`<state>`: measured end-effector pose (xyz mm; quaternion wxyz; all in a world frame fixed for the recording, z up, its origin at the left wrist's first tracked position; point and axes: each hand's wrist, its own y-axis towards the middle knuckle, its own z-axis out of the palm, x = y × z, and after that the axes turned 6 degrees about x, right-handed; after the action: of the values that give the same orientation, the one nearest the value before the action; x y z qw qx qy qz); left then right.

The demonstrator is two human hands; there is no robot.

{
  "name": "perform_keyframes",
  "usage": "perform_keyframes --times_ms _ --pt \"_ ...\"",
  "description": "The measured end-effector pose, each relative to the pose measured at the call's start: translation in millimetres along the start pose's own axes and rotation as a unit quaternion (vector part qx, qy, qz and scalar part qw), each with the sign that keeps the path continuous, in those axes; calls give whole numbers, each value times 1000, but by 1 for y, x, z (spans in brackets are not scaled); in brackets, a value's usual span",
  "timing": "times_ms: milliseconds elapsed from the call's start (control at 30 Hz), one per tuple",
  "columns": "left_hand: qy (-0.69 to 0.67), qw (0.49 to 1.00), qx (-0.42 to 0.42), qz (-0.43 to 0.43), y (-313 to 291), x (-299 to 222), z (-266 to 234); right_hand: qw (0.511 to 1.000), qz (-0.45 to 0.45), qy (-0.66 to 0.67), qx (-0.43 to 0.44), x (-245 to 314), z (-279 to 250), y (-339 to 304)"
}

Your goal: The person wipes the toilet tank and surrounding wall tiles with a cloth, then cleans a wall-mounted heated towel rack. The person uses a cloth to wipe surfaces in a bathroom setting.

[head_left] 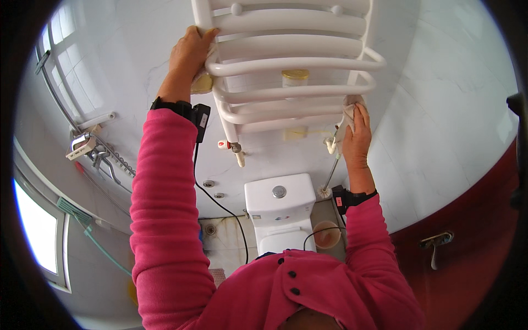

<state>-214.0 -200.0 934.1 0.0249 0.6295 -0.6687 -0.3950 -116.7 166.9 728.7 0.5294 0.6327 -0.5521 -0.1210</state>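
Note:
A white towel radiator (294, 47) with curved rails is mounted on the tiled wall ahead. My left hand (188, 54) is closed around its left upright, with a pale cloth (210, 59) pressed between palm and rail. Just below that hand, a yellowish object (202, 84) shows beside the upright; its kind is unclear. At the lower right end of the radiator, my right hand (358, 133) grips a greyish-white cloth (350, 104) against the right upright. Its fingers point upward and partly cover the cloth.
A white toilet (279, 192) stands beneath the radiator, with a bucket (326, 235) and toilet brush (330, 179) at its right. A red-marked valve (224, 144) sits under the left upright. Shower fittings (102, 157) are on the left; a red door with a handle (436, 242) is right.

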Motion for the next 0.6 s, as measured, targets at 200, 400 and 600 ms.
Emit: perform_keyframes --times_ms 200,400,600 --pt "-4 1000 -1 17 4 6 5 995 -76 -44 48 33 22 3" --pt "-7 1000 -20 16 3 5 6 975 -158 95 123 127 75 -5" --pt "0 1000 7 13 5 1 1 949 -212 144 185 150 92 -25"
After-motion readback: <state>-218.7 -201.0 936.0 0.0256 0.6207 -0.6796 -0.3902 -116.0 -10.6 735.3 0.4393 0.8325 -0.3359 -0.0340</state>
